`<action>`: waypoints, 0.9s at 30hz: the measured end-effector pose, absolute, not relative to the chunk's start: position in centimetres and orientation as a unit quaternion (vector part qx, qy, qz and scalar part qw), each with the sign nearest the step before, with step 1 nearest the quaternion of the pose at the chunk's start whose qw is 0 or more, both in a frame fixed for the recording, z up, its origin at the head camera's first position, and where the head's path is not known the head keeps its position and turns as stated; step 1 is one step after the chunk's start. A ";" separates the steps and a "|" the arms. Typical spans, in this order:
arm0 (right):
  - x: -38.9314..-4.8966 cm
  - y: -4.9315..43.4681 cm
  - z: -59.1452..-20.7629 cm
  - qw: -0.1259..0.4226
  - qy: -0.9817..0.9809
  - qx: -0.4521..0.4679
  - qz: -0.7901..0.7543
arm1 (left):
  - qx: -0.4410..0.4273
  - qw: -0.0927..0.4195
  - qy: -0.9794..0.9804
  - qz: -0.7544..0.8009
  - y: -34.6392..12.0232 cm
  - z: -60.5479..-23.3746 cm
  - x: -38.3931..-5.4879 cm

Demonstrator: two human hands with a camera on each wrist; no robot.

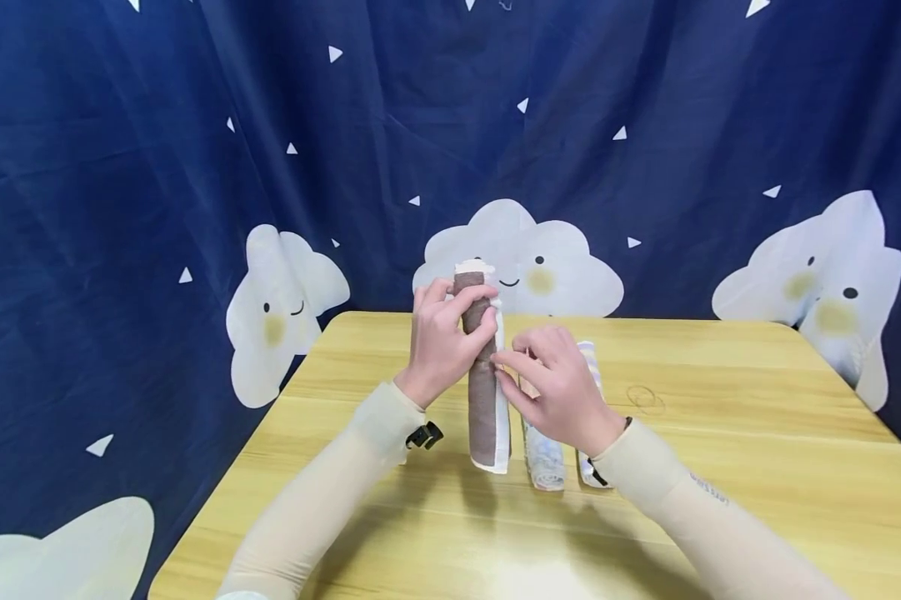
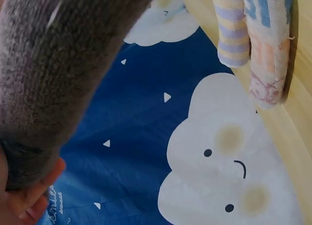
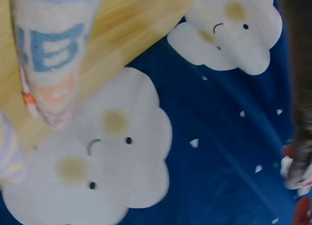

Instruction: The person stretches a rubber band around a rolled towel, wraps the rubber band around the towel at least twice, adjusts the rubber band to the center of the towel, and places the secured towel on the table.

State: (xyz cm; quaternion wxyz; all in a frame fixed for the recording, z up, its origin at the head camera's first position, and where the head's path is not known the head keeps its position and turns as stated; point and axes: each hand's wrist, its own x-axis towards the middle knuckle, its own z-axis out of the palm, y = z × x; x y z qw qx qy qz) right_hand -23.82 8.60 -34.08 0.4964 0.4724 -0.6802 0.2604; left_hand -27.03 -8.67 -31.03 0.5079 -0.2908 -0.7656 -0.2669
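A brown rolled towel (image 1: 483,421) with a white edge stands nearly upright above the table, large and close in the left wrist view (image 2: 63,64). Near its top, my left hand (image 1: 444,335) grips it, thumb and fingers curled round the roll. My right hand (image 1: 558,387) is at the roll's right side around mid-height, thumb and forefinger pinching what looks like a thin rubber band (image 1: 499,367) against the towel. That band is very faint, and how far it goes round cannot be told. The right wrist view catches only a dark strip of the towel (image 3: 301,64).
Two more rolled towels lie side by side on the wooden table (image 1: 758,467): one with printed letters (image 1: 546,467), one striped (image 1: 588,354), partly behind my right hand. Thin rubber bands (image 1: 630,395) lie to their right. A blue cloud-printed curtain (image 1: 450,125) hangs behind the table.
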 end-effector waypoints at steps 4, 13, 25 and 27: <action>-22.9 8.0 -33.7 0.499 -0.723 0.428 0.213 | -0.275 0.493 -0.786 -0.252 -8.5 -30.7 -26.7; -22.5 6.6 -33.8 0.520 -0.763 0.358 0.137 | -0.253 0.465 -0.803 -0.275 -7.6 -30.1 -25.5; -24.2 5.5 -34.6 0.553 -0.756 0.333 0.105 | -0.212 0.439 -0.808 -0.331 -7.6 -29.9 -25.7; -24.6 5.6 -34.6 0.563 -0.748 0.337 0.100 | -0.208 0.432 -0.809 -0.341 -7.6 -29.8 -25.7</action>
